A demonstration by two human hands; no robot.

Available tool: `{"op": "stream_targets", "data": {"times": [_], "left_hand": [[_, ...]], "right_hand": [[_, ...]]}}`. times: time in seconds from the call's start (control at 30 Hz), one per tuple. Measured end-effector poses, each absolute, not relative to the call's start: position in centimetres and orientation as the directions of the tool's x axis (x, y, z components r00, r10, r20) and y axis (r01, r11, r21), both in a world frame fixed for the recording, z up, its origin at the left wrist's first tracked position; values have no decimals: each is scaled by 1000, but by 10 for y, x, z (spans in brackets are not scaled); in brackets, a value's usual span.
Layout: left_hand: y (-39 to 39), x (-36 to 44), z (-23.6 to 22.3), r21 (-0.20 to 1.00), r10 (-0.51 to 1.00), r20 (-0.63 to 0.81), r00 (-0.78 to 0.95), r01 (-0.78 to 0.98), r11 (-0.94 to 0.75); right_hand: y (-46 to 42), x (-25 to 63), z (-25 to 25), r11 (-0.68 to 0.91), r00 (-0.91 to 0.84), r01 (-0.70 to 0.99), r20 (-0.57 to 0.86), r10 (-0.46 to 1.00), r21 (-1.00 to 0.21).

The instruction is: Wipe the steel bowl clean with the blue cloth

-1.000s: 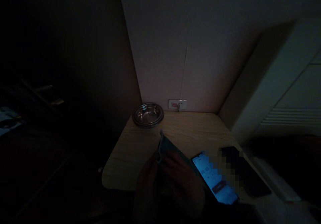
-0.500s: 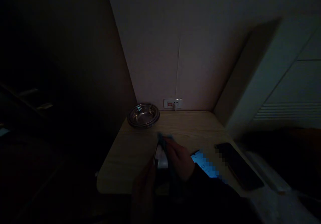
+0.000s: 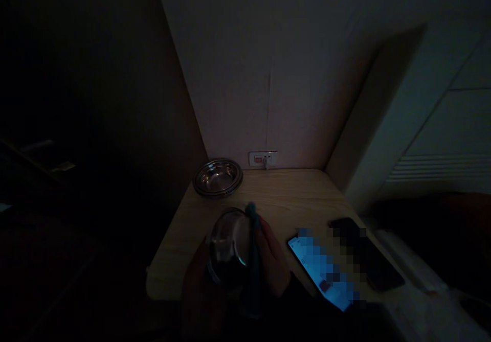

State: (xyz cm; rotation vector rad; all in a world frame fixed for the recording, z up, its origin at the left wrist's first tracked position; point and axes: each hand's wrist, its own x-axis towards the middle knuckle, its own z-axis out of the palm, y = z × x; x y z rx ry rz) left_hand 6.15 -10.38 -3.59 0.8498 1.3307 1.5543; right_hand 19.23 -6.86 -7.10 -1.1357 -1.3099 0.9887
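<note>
A shiny metal bowl point(image 3: 226, 242) is tilted on its side above the near part of the wooden table point(image 3: 180, 250). My left hand point(image 3: 201, 283) grips it from the lower left, its fingers mostly lost in the dark. Against the bowl's right side, my right hand point(image 3: 273, 260) presses a dark teal cloth point(image 3: 253, 260), which hangs down past the bowl. Behind them, a small stack of metal dishes point(image 3: 218, 178) stands at the table's back left corner.
Right of my hands lies a phone with a lit screen point(image 3: 322, 273). A dark phone-like slab point(image 3: 378, 263) rests near the right edge. The wall socket point(image 3: 263, 159) has a plug in it. A louvred white panel point(image 3: 441, 168) stands at the right.
The bowl has turned so that more of its rounded metal surface shows. My right hand and the cloth have shifted slightly, uncovering more of the lit phone.
</note>
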Motion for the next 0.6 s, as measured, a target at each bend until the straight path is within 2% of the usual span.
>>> {"op": "stream_targets", "data": {"times": [0.03, 0.1, 0.17, 0.3, 0.47, 0.6], "left_hand": [[-101, 62, -36, 975, 931, -61, -359, -221, -21], [-98, 64, -37, 961, 936, -92, -341, -278, -6], [-96, 66, -38, 948, 940, -117, -322, -319, 9], [-94, 69, -37, 925, 944, -148, -294, -378, 27], [-95, 65, -37, 926, 942, -150, -301, -378, 27], [-99, 65, -44, 937, 937, -147, -317, -347, 30]], "right_hand": [[-77, 189, -77, 210, 119, 100, 222, 968, -973], [-87, 187, -78, 295, 150, 173, 322, 935, -940], [-82, 191, -64, 385, 35, 260, 407, 913, -885], [-63, 203, -28, 535, -243, 341, 477, 844, -773], [-84, 214, -40, 567, -250, 475, 515, 820, -673], [-82, 214, -30, 595, -284, 478, 527, 801, -646]]}}
